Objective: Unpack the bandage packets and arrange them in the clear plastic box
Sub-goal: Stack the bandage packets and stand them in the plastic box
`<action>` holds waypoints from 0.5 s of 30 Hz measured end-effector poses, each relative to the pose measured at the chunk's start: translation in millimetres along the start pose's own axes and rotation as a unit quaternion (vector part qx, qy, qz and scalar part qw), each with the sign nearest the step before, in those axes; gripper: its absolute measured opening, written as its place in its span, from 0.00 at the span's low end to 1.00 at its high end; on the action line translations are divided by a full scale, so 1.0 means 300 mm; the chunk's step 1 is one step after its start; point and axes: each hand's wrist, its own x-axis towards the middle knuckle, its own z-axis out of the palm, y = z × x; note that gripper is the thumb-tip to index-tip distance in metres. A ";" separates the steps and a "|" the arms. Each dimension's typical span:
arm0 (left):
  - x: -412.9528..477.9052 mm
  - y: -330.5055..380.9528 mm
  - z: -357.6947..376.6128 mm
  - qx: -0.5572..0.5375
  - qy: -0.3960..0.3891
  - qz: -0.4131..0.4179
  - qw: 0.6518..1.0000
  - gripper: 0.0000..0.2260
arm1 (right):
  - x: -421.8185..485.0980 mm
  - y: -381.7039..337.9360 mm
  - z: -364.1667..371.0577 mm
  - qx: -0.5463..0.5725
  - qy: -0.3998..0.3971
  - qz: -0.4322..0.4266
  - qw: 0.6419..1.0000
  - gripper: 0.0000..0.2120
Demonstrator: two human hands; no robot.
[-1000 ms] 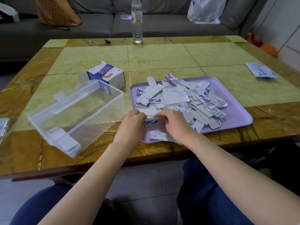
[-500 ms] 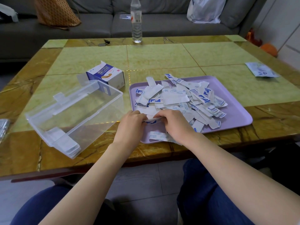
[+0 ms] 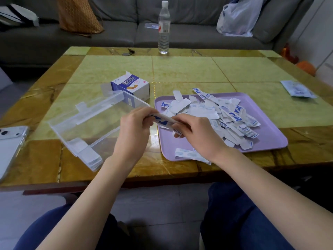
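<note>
Legs (image 3: 243, 222): in blue trousers, low in shot, tucked at the near edge of the table (image 3: 189, 71).
L hand (image 3: 134, 127): up off the table over the gap btw box & tray, fingers curled, pinching the left end of a small stack of packets (image 3: 163, 120).
R hand (image 3: 196, 134): curled round the stack's right end, over the tray's near-left part; it blocked some of the tray & heap behind it.
Stack: held clear of the surface, tilted, blue print showing; count couldn't be told.
Stray packet (image 3: 191, 156): flat at the tray's near rim, one end under the R wrist.
Clear plastic box (image 3: 86, 127): left of the tray, set at an angle, L hand overlapping its right rim; a few stacked packets (image 3: 90, 156) sat in its near end.
Phone (image 3: 9, 145): pale, camera side up, at the far-left edge, apart from the box.
Tray (image 3: 270, 139): lilac, right of centre, w/ a loose pile of packets (image 3: 225, 116) heaped across it.
Carton (image 3: 131, 87): blue & white, flap open, just behind the box, near the tray's far-left corner.
Flat printed pack (image 3: 297, 89): near the right table edge, well apart from the tray.
Water bottle (image 3: 164, 27): upright at the far table edge.
Sofa (image 3: 180, 33): grey, behind the table, orange bag (image 3: 79, 15) on its left, plastic bag (image 3: 237, 18) on its right.
</note>
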 end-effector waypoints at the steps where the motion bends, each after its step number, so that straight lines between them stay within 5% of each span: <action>1: -0.002 0.001 -0.016 -0.002 0.000 -0.004 1.000 0.11 | 0.002 -0.020 0.002 -0.015 0.002 -0.015 1.000 0.12; 8: -0.028 -0.033 -0.140 -0.013 0.018 -0.002 1.000 0.11 | 0.059 -0.156 0.049 -0.131 0.047 -0.139 0.981 0.08; 15: -0.056 -0.089 -0.300 -0.014 0.094 -0.010 0.995 0.08 | 0.158 -0.309 0.121 -0.061 -0.001 -0.129 0.990 0.08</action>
